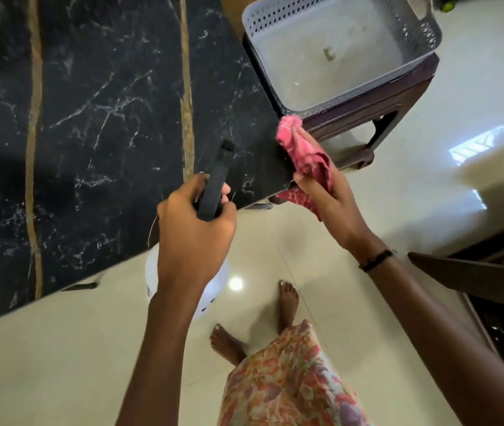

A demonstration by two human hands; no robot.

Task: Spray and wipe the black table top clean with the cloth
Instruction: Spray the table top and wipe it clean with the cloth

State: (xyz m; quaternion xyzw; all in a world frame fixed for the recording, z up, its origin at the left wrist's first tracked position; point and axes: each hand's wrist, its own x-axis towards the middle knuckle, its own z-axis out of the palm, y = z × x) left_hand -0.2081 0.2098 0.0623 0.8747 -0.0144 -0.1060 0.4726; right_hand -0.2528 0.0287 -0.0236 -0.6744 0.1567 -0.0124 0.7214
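The black marble-look table top (97,112) with two gold stripes fills the upper left. My left hand (193,222) grips a spray bottle (215,179) by its black head, whose nozzle points over the table's near right corner. The bottle's white body hangs below my hand, off the table edge. My right hand (327,198) holds a bunched pink cloth (303,152) just off the table's right corner, above the floor.
A grey perforated plastic basket (416,41) sits on a dark brown stool (398,96) beside the table's right edge. Cream tiled floor (398,195) lies below, with my bare feet on it. Dark furniture (475,278) stands at the right.
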